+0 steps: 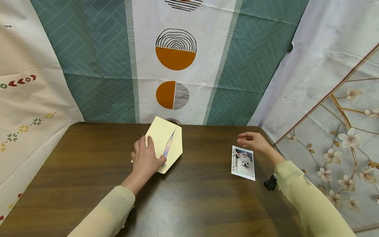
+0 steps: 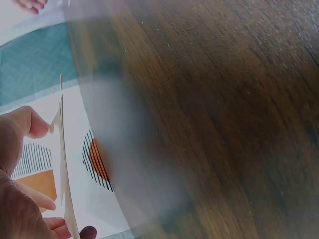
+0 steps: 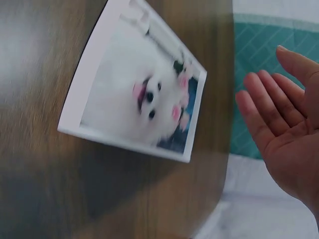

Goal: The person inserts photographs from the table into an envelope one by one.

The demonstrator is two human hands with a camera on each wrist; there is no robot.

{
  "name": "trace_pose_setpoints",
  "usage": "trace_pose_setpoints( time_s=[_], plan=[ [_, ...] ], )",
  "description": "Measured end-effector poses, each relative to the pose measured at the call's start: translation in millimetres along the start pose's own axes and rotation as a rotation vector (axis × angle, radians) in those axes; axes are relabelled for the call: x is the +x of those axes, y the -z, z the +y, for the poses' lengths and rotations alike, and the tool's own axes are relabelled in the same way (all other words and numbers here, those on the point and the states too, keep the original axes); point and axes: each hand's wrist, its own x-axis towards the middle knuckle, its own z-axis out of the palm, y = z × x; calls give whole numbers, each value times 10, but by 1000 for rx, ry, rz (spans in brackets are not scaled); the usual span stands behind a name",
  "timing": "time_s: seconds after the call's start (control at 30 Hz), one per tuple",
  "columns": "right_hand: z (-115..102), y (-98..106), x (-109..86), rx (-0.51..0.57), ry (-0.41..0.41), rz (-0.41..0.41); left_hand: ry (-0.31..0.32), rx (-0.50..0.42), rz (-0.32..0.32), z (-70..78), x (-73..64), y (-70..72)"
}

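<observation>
A cream paper envelope (image 1: 158, 135) is in my left hand (image 1: 145, 159), its mouth parted in a narrow slit showing a pale shiny inside. In the left wrist view the envelope (image 2: 66, 179) stands nearly edge-on; the thumb presses near its opening and fingers lie on both sides lower down. My right hand (image 1: 253, 141) is by the upper right corner of a white-bordered photo (image 1: 244, 162) of a fluffy white dog with pink ears. In the right wrist view that hand (image 3: 286, 109) has its fingers loosely extended, apart from the tilted photo (image 3: 124, 94), and holds nothing.
A brown wooden table (image 1: 204, 204) lies under both hands. Patterned cloth (image 1: 204, 65) hangs behind its far edge, with a floral cloth (image 1: 349, 158) on the right and a cream one (image 1: 26, 108) on the left.
</observation>
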Motion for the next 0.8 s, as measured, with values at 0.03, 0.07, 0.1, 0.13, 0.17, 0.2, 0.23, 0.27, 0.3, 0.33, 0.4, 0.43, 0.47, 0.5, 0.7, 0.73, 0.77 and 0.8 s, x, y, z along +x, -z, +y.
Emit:
trace_pose_setpoints(
  time_s=[0.03, 0.07, 0.1, 0.13, 0.17, 0.2, 0.23, 0.27, 0.3, 0.33, 0.4, 0.43, 0.47, 0.5, 0.7, 0.73, 0.77, 0.8],
  plan=[
    [23, 15, -10, -42, 10, 11, 1, 1, 0, -3, 0, 0],
    [45, 28, -19, -62, 16, 18, 1, 1, 0, -5, 0, 0],
    [67, 42, -30, -79, 22, 23, 1, 2, 0, -8, 0, -1],
    [92, 56, -39, -100, 25, 29, 0, 3, 0, -9, 0, -1],
    [119, 70, -46, -92, 12, 36, 0, 3, 1, -10, 0, -2],
    [148, 80, -53, -81, -4, 42, 0, 3, 2, -10, 0, -3],
    [174, 93, -61, -79, -13, 46, 0, 4, 2, -10, 0, -3],
    [200, 105, -69, -80, -22, 51, 0, 5, 1, -10, 0, -4],
    [228, 117, -76, -79, -37, 57, 1, 7, 0, -10, -1, -5],
    [257, 128, -83, -80, -46, 63, 2, 8, -2, -8, -1, -7],
    [304, 148, -101, -95, -50, 67, 4, 11, -8, -7, -1, -11],
    [330, 160, -111, -111, -43, 68, 5, 13, -10, -6, -2, -12],
    [350, 168, -121, -121, -43, 73, 6, 14, -12, -6, -1, -15],
    [369, 175, -131, -136, -40, 73, 7, 15, -14, -5, -2, -17],
    [480, 189, -162, -198, -43, 89, 9, 14, -14, -2, -6, -20],
    [497, 188, -160, -201, -48, 92, 9, 15, -14, -2, -6, -20],
    [511, 186, -158, -213, -50, 93, 9, 16, -13, -3, -6, -19],
    [522, 183, -154, -229, -50, 94, 9, 17, -13, -3, -7, -18]
  ],
)
